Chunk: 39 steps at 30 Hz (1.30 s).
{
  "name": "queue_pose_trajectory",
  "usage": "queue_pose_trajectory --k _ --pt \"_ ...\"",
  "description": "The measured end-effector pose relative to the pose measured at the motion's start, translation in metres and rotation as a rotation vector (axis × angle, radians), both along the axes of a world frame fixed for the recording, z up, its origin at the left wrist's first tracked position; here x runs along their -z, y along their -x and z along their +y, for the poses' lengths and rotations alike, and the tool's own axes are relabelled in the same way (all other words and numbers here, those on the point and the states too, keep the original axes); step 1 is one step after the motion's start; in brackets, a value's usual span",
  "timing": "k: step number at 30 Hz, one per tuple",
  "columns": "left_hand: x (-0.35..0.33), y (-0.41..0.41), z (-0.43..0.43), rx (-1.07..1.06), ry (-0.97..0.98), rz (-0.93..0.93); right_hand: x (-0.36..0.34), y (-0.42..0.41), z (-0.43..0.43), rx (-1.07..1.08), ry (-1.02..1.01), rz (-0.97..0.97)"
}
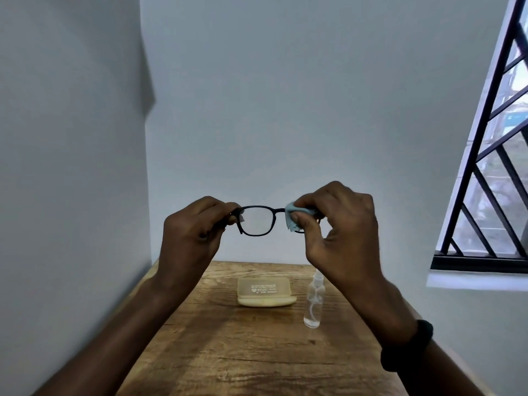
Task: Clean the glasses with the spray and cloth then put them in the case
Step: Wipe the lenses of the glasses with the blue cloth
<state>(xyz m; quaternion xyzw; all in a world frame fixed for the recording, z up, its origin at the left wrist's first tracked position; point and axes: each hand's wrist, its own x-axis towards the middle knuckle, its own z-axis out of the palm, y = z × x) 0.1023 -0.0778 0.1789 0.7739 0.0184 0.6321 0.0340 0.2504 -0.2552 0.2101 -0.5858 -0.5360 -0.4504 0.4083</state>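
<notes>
Dark-framed glasses [258, 221] are held up in the air above the table. My left hand [194, 232] grips the frame's left corner by the hinge. My right hand [340, 232] pinches a light blue cloth [294, 215] around the right lens, which the cloth and my fingers hide. Below on the table lies a cream glasses case [265, 292], open, its lid showing a printed label. To its right stands a clear spray bottle [313, 302], upright and nearly empty.
The wooden table [228, 352] stands in a corner between pale walls. A barred window [497, 167] is on the right. A black band sits on my right wrist [408, 347].
</notes>
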Motion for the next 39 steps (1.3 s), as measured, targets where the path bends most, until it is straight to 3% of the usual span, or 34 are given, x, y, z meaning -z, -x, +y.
queue_pose_trajectory --k 5,12,23,31,39 --pt "0.003 0.0 0.005 0.008 0.01 -0.014 0.011 -0.006 -0.008 0.045 0.08 0.021" --pt "0.006 -0.001 0.0 0.037 0.014 -0.01 -0.001 -0.012 -0.013 0.112 -0.002 0.161" --pt "0.0 0.003 -0.002 0.005 0.007 -0.041 0.002 0.014 -0.007 0.087 0.118 0.085" --pt "-0.001 0.006 -0.004 0.014 -0.01 -0.039 -0.01 0.002 -0.015 0.14 0.026 0.186" --pt "-0.002 0.007 -0.004 -0.055 -0.08 0.003 -0.006 0.036 -0.002 0.067 0.069 0.102"
